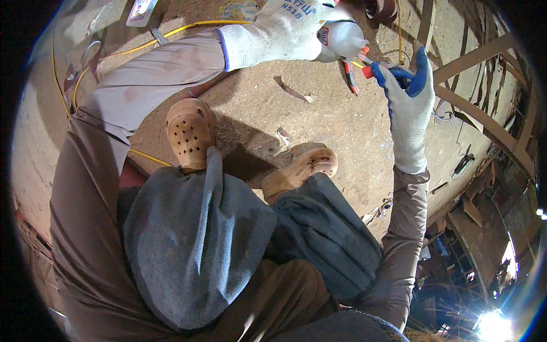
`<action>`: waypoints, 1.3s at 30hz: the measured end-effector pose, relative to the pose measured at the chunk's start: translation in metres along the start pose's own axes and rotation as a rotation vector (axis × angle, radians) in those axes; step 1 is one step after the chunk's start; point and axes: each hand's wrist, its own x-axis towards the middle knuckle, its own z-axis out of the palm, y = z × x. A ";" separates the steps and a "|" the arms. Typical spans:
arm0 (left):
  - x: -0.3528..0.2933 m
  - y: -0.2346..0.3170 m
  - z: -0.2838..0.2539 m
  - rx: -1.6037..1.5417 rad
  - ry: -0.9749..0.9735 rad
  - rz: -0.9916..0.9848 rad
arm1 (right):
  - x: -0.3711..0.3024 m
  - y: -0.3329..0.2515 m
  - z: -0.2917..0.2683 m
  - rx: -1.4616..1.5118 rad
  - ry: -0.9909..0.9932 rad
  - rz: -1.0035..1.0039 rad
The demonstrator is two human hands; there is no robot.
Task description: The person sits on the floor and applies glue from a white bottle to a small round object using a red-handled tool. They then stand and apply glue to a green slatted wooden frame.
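A translucent white squeeze bottle with a narrow nozzle tips to the right at the top of the view. My left hand, in a white knitted glove with print on its back, is closed around it. To the right, my right hand wears a white glove with blue fingertips. Its thumb and fingers curl inward, pinching a small red piece that looks like a cap, just off the nozzle. Below the bottle, a tool with red and black handles lies on the ground, partly hidden.
My tan clogs stand on the dusty floor. A yellow cable runs behind my left arm. Metal strips cross at the right. A white package lies at upper left. A bright light glares at lower right.
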 end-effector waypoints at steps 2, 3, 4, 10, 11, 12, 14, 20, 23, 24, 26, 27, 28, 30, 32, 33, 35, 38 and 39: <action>-0.004 -0.004 0.006 0.061 0.014 -0.018 | -0.003 0.005 0.004 -0.062 -0.023 -0.052; -0.003 -0.004 0.006 0.012 0.011 -0.021 | -0.006 0.008 0.004 -0.098 -0.028 -0.075; -0.002 -0.004 0.004 -0.037 0.008 -0.024 | -0.008 0.012 0.004 -0.173 -0.074 -0.077; -0.012 -0.024 0.011 -0.017 0.017 -0.120 | -0.013 0.110 0.006 -0.695 -0.234 -0.330; -0.012 -0.026 0.013 -0.022 0.022 -0.123 | -0.010 0.127 0.001 -0.798 -0.204 -0.374; -0.014 -0.028 0.014 -0.015 0.028 -0.127 | -0.007 0.143 -0.002 -0.896 -0.176 -0.420; -0.016 -0.032 0.016 -0.014 0.034 -0.130 | 0.003 0.169 -0.006 -0.898 -0.085 -0.389; -0.022 -0.042 0.018 -0.006 0.055 -0.152 | 0.015 0.186 0.008 -0.990 -0.197 -0.076; -0.025 -0.048 0.020 -0.004 0.072 -0.159 | 0.012 0.186 0.014 -1.091 -0.263 -0.307; -0.028 -0.050 0.020 0.004 0.076 -0.162 | 0.014 0.168 0.020 -1.049 -0.245 -0.262; -0.034 -0.053 0.018 0.018 0.078 -0.173 | 0.025 0.167 0.024 -0.995 -0.120 -0.446; -0.030 -0.055 0.019 0.020 0.078 -0.165 | 0.030 0.166 0.022 -0.976 -0.044 -0.524; -0.030 -0.057 0.018 0.020 0.085 -0.162 | 0.040 0.157 0.025 -0.997 -0.045 -0.492; -0.034 -0.061 0.018 0.023 0.095 -0.178 | 0.063 0.147 0.041 -0.929 0.055 -0.544; -0.035 -0.065 0.006 -0.052 0.126 -0.200 | 0.085 0.138 0.053 -0.861 0.103 -0.615; -0.033 -0.067 -0.001 -0.068 0.138 -0.224 | 0.094 0.134 0.060 -0.822 0.102 -0.654; -0.022 -0.080 0.016 -0.164 0.154 -0.257 | 0.096 0.122 0.062 -0.826 0.007 -0.622; -0.050 -0.092 -0.034 -0.010 0.218 -0.305 | 0.067 0.075 0.130 -0.703 -0.296 -0.740; -0.053 -0.095 -0.041 -0.021 0.224 -0.338 | 0.051 0.064 0.141 -0.723 -0.377 -0.770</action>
